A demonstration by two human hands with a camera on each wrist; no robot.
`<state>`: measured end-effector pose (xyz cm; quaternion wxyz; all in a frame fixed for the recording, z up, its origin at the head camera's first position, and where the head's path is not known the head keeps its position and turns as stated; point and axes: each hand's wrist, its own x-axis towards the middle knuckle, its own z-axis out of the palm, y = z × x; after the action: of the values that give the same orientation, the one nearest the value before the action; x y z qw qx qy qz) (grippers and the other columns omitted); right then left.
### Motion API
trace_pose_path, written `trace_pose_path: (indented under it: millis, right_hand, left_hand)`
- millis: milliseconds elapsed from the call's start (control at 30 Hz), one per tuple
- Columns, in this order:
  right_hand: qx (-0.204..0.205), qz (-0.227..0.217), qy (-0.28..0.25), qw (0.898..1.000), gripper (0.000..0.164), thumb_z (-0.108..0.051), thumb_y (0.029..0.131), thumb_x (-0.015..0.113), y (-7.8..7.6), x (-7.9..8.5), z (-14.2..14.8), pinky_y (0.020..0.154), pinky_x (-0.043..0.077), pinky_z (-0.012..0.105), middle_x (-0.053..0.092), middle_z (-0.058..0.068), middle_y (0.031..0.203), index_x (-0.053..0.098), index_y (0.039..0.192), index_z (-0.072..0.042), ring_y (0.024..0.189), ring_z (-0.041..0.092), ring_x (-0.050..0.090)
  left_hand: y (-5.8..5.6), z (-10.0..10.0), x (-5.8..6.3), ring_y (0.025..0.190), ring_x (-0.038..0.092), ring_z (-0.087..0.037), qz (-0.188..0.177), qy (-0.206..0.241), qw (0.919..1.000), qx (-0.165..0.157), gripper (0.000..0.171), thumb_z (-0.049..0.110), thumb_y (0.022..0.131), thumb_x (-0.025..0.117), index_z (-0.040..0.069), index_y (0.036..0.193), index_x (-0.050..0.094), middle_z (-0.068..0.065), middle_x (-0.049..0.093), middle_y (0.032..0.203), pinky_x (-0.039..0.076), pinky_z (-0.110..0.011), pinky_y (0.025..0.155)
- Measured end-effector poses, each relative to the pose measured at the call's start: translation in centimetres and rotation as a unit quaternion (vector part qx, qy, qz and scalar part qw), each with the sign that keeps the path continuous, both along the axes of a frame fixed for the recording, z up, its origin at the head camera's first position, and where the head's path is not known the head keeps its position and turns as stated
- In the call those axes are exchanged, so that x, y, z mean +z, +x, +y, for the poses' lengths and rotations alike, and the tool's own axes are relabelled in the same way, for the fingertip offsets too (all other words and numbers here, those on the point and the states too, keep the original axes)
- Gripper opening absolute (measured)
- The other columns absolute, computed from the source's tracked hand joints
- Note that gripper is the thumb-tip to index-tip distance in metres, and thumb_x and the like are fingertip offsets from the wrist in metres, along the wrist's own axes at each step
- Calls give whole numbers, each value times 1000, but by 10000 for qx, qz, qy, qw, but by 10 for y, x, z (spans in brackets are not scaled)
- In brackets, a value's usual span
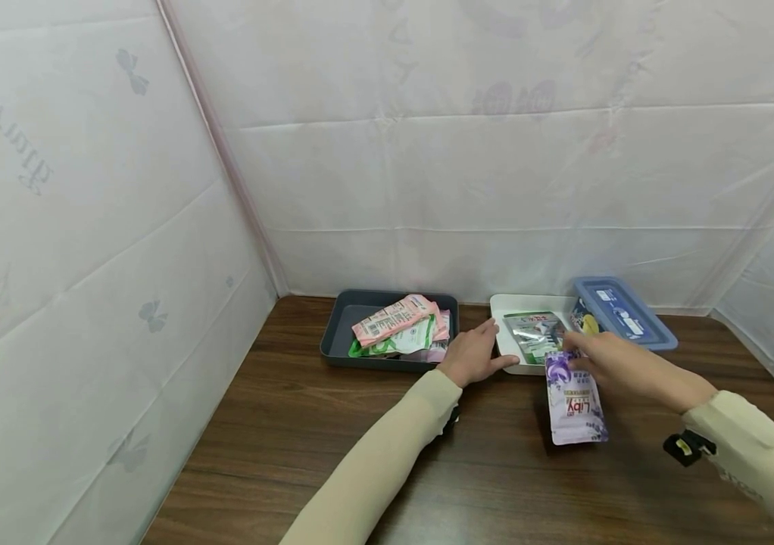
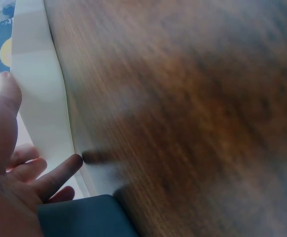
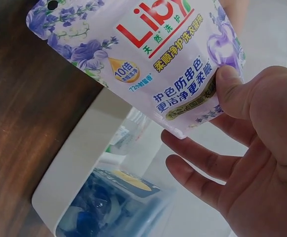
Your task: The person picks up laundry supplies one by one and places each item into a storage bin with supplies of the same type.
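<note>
My right hand [image 1: 608, 363] pinches a light purple Liby laundry pod pouch [image 1: 574, 405] between thumb and fingers, at the near edge of the white tray [image 1: 523, 369]. In the right wrist view, the thumb presses on the printed face of the pouch [image 3: 178, 64], and two fingers extend below its edge. My left hand [image 1: 474, 354] rests with straight, spread fingers at the white tray's left side. Its fingers lie along the tray's wall [image 2: 39, 98] in the left wrist view. Inside the tray are a silver-green packet [image 1: 535, 334] and a blue pack [image 3: 118, 197] with a yellow patch.
Left of the white tray stands a dark grey tray [image 1: 342, 325] holding pink packets [image 1: 394, 319] and a green-white packet [image 1: 414, 337]. A blue, rimmed rectangular piece [image 1: 656, 329] sits against the white tray's right side. Pale sheeting [image 1: 428, 174] walls in the brown wooden table [image 1: 278, 454].
</note>
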<state>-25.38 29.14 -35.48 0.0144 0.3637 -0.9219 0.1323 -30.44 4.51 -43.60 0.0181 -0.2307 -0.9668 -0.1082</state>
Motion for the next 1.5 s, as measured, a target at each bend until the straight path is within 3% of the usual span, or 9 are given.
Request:
trace_pose_path:
  millis: [200,367,633,933,1500]
  right_hand:
    - [-134,117,148,9997,21,-6,90,69,-8,8,0,63,53,26,66,-4,89,59,108,-11,77,10,64]
    - [-128,265,166,9994,18,-6,90,69,-14,14,0,63,53,27,67,-3,91,59,103,-13,77,11,66]
    - [-393,-55,176,9991,15,-5,91,67,-25,25,-3,51,45,24,63,-3,83,58,101,-11,65,7,55]
    - [-510,-178,272,9982,15,-4,93,65,-34,28,-5,56,49,25,64,0,88,60,105,-10,72,11,60]
    - [-411,285,439,9978,12,-3,91,66,-54,34,-9,56,47,29,62,-1,81,60,100,-8,67,11,58]
  left_hand:
    - [1,0,0,106,65,-20,0,10,10000,4,78,67,92,46,14,148,43,-1,34,156,50,-29,93]
    - [1,0,0,111,63,-20,-27,2,10000,12,78,67,92,46,14,149,42,-1,34,156,49,-29,95]
    - [0,0,1,105,66,-20,2,3,10000,-32,77,67,92,46,13,148,43,-2,35,156,51,-29,92]
    - [1,0,1,103,66,-20,54,-5,10000,-10,77,67,92,46,13,147,45,-1,36,155,51,-28,92]
    - [0,0,0,115,62,-20,-19,2,10000,45,80,69,91,45,13,148,44,-1,35,156,48,-28,96]
